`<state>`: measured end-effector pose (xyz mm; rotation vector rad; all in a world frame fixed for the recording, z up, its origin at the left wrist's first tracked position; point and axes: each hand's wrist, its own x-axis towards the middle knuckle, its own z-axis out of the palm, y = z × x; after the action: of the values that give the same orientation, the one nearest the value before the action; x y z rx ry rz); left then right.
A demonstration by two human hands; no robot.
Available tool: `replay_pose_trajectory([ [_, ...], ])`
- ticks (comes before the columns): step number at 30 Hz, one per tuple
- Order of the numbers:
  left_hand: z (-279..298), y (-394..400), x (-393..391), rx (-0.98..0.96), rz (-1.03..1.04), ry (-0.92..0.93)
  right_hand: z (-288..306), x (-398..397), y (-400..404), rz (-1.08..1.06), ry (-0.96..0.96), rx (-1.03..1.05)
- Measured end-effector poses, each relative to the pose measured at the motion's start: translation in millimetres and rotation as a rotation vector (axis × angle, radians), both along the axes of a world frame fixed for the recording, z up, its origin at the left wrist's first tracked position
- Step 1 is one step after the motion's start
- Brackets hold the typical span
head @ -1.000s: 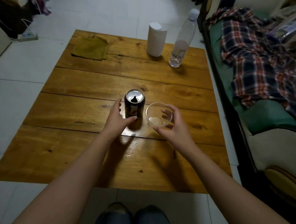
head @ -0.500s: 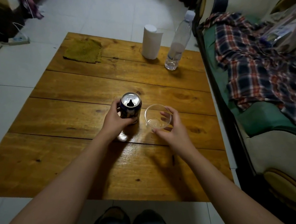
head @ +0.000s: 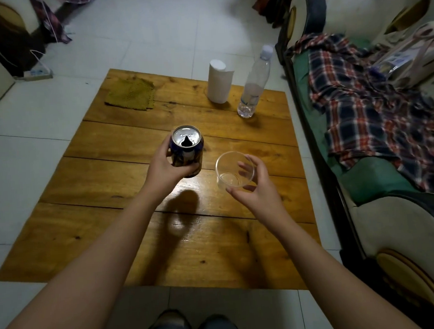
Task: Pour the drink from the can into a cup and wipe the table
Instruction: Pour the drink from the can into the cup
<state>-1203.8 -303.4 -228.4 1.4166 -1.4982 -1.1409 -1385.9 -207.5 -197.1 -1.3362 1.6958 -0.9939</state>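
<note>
Progress: early stage. Nothing is showing in the clear plastic cup [head: 234,169] yet, so the pour hasn't begun; wiping is also left. No spill visible on the wooden table [head: 114,242] as far as I can tell.
Left hand [head: 165,167]: fingers and thumb are wrapping round the drink can [head: 187,151], gripping its side.
Right hand [head: 254,187]: fingers are curling round the cup from the near/right side, thumb along the near rim; holding it.
Can position: over the table's middle, seemingly lifted off the surface, judging by its shadow nearer the front edge. Just left of the cup, not touching it.
Can axis: long axis is standing roughly upright, top w/ open mouth facing up toward the camera; opening notch pointing toward the near edge. Not tilting toward the cup yet.
Cup: mouth up, upright or nearly; can't tell if it's resting on the table or raised.
Wipe gear: yellow-green cloth [head: 130,94] lying flat at the far left corner; paper towel roll [head: 219,81] standing at the far edge, water bottle [head: 254,83] just right of it.
Next, prob.: tip can rightward over the cup rim.
</note>
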Motion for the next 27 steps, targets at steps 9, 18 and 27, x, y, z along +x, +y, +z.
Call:
replay_pose_trajectory([
  [9,115,31,33,-0.019,0.056,-0.065,96,17,15,0.034,-0.009,-0.028],
  [18,211,61,62,-0.067,0.075,0.026,176,48,26,0.114,-0.022,-0.056],
  [27,245,65,79,-0.157,0.145,-0.017,204,66,25,0.184,-0.038,-0.095],
])
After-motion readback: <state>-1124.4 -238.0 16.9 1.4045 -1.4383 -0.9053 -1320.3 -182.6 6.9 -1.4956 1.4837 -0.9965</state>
